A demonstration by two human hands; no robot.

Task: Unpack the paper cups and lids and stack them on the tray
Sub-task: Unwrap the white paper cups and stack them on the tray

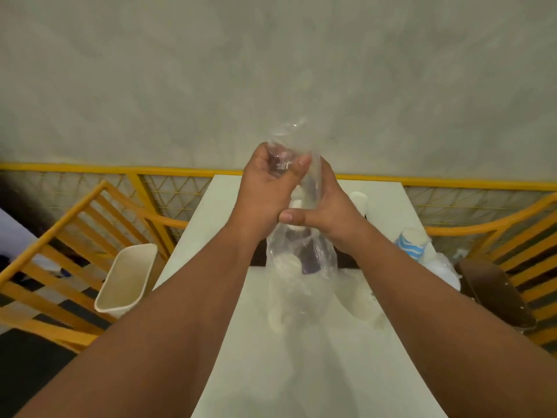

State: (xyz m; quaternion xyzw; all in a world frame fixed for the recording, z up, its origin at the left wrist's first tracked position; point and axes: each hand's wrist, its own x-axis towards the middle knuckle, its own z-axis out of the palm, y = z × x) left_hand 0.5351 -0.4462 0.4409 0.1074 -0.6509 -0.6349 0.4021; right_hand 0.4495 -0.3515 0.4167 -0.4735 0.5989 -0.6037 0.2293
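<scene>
Both hands are up over the desk (241, 342) on one clear plastic bag (301, 254): left hand (268, 188) clenched round the bunched top of the bag, right hand (328, 212) gripping it just below, thumb across the film. Pale lids or cups inside look blurred, can't tell which. Step looks like opening the bag; I'd hold the lower grip firm, tear or untwist the neck, and keep the bag low over the desk so the contents don't spill. Blue-striped paper cups (411, 241) stand right of the bag, white bin (129, 279) left of it. Dark tray (346, 259) shows just behind the bag
</scene>
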